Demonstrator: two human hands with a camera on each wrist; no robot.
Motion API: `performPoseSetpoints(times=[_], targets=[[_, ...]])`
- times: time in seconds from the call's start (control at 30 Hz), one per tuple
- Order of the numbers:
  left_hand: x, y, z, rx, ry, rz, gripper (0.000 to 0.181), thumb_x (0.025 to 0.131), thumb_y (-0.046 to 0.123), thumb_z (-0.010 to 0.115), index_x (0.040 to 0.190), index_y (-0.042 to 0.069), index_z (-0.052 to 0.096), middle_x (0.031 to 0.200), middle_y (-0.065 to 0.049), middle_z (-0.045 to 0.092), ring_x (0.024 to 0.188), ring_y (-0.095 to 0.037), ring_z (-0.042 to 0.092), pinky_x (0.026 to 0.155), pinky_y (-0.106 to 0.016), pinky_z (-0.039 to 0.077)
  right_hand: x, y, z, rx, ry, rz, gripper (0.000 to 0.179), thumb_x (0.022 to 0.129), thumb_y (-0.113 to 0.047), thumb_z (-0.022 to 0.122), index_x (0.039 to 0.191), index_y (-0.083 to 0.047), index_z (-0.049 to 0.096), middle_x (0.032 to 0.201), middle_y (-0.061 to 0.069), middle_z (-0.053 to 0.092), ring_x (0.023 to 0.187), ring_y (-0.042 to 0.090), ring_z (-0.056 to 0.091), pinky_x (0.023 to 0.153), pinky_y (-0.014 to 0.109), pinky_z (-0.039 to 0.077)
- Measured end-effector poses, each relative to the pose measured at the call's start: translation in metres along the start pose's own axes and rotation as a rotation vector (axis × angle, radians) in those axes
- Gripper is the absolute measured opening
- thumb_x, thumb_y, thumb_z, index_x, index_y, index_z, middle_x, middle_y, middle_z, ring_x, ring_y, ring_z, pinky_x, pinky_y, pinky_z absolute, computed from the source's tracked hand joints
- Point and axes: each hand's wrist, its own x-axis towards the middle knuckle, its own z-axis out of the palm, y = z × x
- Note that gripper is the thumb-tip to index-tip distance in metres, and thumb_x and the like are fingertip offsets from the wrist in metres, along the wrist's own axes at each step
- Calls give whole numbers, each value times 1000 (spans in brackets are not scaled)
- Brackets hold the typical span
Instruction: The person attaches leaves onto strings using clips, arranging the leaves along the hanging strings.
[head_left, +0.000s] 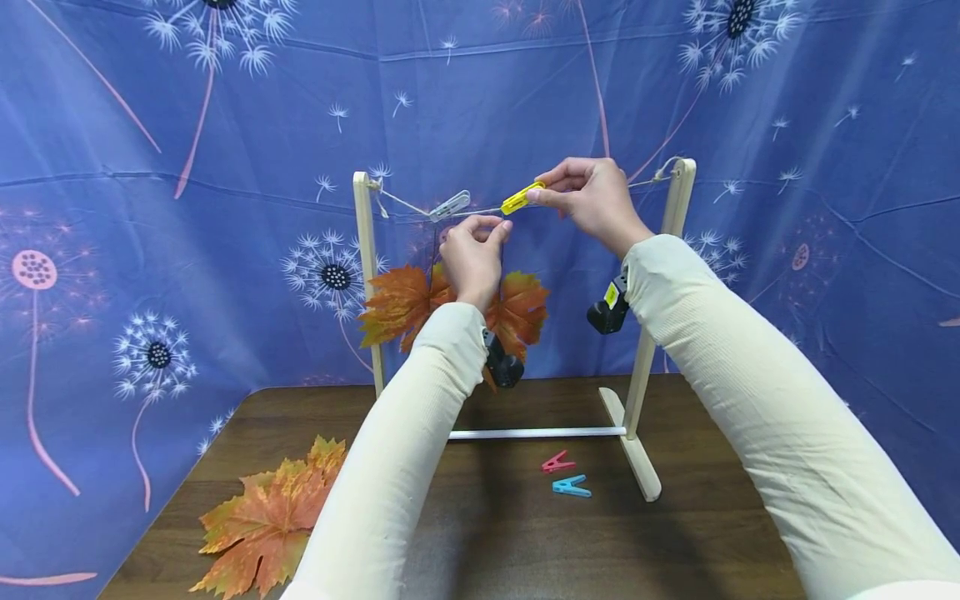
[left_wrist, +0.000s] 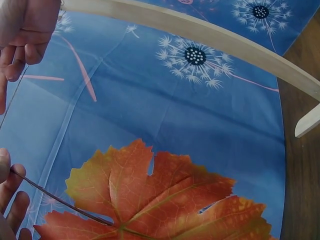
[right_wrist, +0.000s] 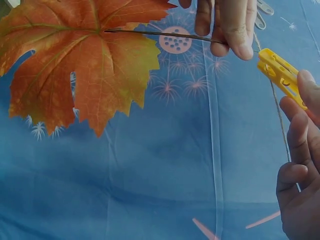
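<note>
My left hand pinches the thin brown stem of an orange artificial maple leaf, close under the string. In the left wrist view the stem runs from those fingertips down to the leaf. Just to the right, my right hand pinches a yellow clothespin between thumb and fingers. The right wrist view shows the yellow clothespin at the string, near the stem's end; whether it grips the stem I cannot tell. A white clothespin sits on the string, with another leaf below it.
The string spans a wooden frame with a left post, a right post and a white bottom bar. On the table lie a pink clothespin, a blue clothespin and orange leaves at left.
</note>
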Motion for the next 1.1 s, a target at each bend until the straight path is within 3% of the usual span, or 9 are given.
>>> performPoseSetpoints(times=[0.43, 0.57, 0.77, 1.1], targets=[[-1, 0, 0, -4, 8, 10, 21, 89, 33, 81, 103, 18, 81, 88, 0, 78, 81, -19, 70, 73, -36, 49, -5, 1, 5, -22, -43, 27, 31, 90, -27, 80, 113, -6, 77, 87, -6, 75, 66, 14, 58, 63, 25, 46], [-1, -1, 0, 2, 7, 12, 20, 89, 32, 81, 102, 17, 82, 88, -1, 78, 81, -20, 69, 73, -36, 48, -8, 0, 4, -68, -69, 57, 37, 92, -32, 77, 119, -7, 74, 98, 2, 75, 73, 18, 63, 68, 26, 49], [-3, -3, -1, 5, -16, 23, 19, 89, 31, 81, 101, 15, 82, 88, -2, 78, 81, -20, 69, 72, -36, 48, -13, -3, 2, -84, -122, 82, 44, 95, -35, 73, 129, -7, 69, 116, 12, 72, 77, 14, 64, 76, 29, 50], [-8, -3, -9, 23, -62, 48, 23, 89, 34, 80, 103, 16, 81, 91, 0, 78, 90, -18, 69, 79, -35, 49, -21, -7, -5, -103, -139, 53, 53, 96, -36, 72, 141, -10, 61, 128, 11, 68, 100, 23, 66, 77, 30, 50]])
